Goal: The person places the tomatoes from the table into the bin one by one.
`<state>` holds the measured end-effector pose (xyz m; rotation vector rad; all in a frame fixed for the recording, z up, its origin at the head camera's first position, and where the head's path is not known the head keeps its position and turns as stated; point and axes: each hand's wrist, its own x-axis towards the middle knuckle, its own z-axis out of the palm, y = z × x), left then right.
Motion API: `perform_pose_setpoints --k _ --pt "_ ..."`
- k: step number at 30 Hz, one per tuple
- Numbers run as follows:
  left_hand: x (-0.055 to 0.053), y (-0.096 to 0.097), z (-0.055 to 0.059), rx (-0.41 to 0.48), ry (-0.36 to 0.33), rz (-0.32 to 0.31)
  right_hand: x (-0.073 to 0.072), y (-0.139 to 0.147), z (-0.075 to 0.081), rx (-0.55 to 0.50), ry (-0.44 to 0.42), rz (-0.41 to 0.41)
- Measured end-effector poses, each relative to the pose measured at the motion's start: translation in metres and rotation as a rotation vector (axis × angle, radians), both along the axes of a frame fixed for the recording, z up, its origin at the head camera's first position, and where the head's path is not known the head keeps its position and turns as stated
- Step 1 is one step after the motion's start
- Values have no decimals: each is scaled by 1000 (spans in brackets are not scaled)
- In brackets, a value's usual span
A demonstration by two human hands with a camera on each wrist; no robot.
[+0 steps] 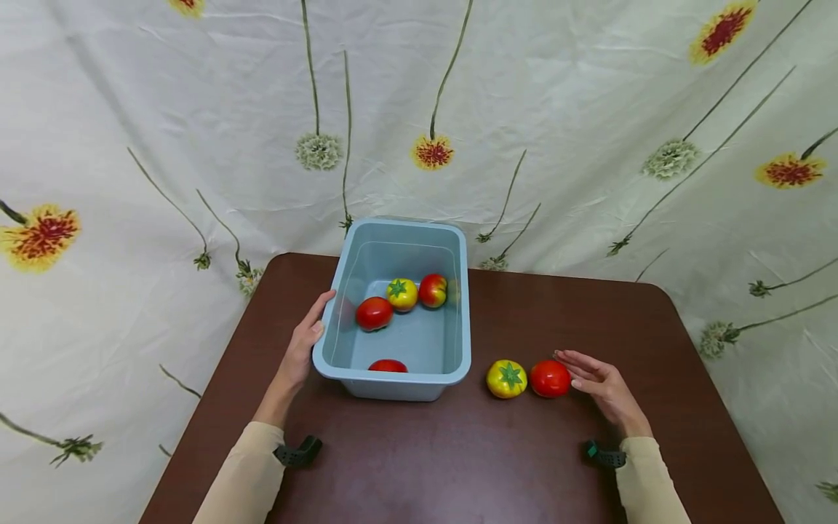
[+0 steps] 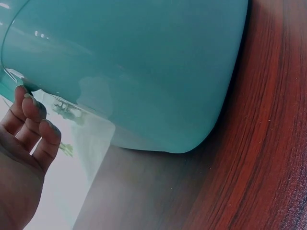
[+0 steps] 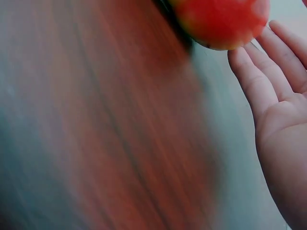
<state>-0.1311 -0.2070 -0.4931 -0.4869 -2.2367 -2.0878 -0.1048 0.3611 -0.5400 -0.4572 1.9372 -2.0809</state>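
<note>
Worktop (image 1: 452, 466) with a red fruit (image 1: 551, 379) lying between a yellow fruit (image 1: 507, 379) and the right hand (image 1: 604, 388), whose extended fingers reach its side without gripping. The left hand (image 1: 302, 343), fingers relaxed, touches the rim of a blue bin (image 1: 396, 377) containing four more fruits (image 1: 374, 314).

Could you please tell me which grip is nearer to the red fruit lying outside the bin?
Right. The right grip is just beside the red fruit; the left grip is farther away, at the side of the bin opposite the fruit.
</note>
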Motion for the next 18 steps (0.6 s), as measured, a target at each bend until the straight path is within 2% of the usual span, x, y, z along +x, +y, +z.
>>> perform_pose_setpoints --k 7,18 --pt "0 0 -1 -2 15 -1 3 -6 -2 -39 25 20" --pt "-1 0 -2 4 4 20 13 -3 -10 -4 -59 -53"
